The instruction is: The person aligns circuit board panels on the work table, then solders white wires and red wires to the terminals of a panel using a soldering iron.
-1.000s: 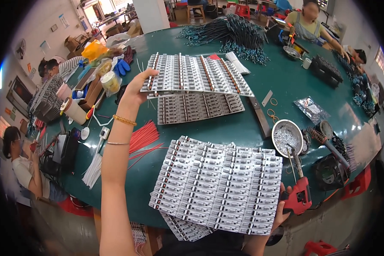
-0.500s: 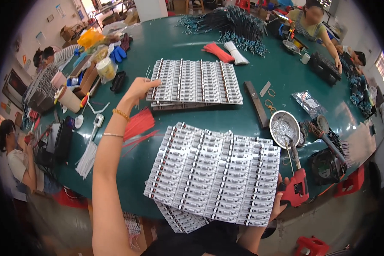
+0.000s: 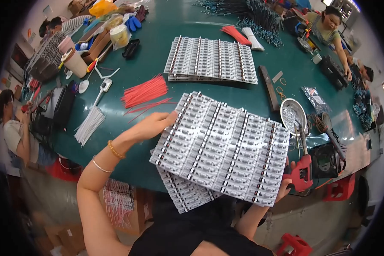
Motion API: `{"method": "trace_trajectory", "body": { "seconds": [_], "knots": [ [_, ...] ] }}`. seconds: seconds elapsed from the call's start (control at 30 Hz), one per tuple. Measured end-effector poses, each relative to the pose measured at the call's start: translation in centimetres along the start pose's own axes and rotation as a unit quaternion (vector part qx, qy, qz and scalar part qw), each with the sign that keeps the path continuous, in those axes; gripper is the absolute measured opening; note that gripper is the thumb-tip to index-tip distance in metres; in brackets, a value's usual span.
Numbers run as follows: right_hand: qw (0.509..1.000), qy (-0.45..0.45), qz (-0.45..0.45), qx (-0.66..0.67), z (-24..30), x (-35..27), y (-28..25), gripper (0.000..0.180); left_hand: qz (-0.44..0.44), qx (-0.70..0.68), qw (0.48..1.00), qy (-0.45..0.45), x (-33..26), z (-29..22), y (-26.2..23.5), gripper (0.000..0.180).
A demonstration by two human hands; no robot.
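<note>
Now, closest to me, a big flat panel of small white components [image 3: 222,149] sits tilted over the near edge of the green table [image 3: 179,25], held between my two hands. My left hand [image 3: 151,126] rests on the panel's left edge, fingers loosely curled and thumb pressed to the corner. Half a second ago that hand was stretched out to the far stack — it has come back to the near work. My right hand [image 3: 286,183] shows only as fingertips under the panel's lower right corner, so it supports or grips there; I cannot tell how tightly. A second similar panel [image 3: 183,194] pokes out beneath, at the lower left.

Just right of the panel lie a red power tool [image 3: 302,173] and a round metal bowl of small parts [image 3: 293,114]. Left of my hand lie loose red wire pieces [image 3: 144,91] and a bundle of white ones [image 3: 88,124].

Farther out, the stack of matching panels [image 3: 212,59] lies flat, untouched — it looks set down and squared, so my judgement is that attention has turned to the near panel. Beyond, dark cable bundles [image 3: 247,13] lie near the far edge, and other people sit working around the table's rim.
</note>
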State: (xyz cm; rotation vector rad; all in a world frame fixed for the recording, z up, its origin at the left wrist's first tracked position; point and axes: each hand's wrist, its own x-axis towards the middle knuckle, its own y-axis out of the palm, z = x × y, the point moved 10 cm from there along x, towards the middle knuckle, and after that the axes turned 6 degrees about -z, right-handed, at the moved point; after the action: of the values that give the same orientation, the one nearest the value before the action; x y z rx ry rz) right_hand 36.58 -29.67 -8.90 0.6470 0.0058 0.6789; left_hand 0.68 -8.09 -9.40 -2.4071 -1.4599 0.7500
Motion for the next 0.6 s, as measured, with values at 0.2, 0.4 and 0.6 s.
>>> {"method": "trace_trajectory", "body": {
  "seconds": [0.2,0.4,0.6],
  "knots": [
    [0.999,-0.011,0.04,0.002,-0.5,0.4,-0.5,0.08,0.04,-0.133,0.986,-0.093,-0.7,-0.5,1.8,0.052],
    [0.997,-0.052,0.012,-0.056,0.2,0.1,0.3,0.061,0.053,-0.226,0.97,-0.071,-0.4,-2.2,2.4,0.05],
    [0.992,-0.09,0.032,-0.08,4.9,1.5,3.4,0.061,0.027,-0.163,0.986,-0.004,1.8,-6.6,-0.9,0.046]
  ]
}}
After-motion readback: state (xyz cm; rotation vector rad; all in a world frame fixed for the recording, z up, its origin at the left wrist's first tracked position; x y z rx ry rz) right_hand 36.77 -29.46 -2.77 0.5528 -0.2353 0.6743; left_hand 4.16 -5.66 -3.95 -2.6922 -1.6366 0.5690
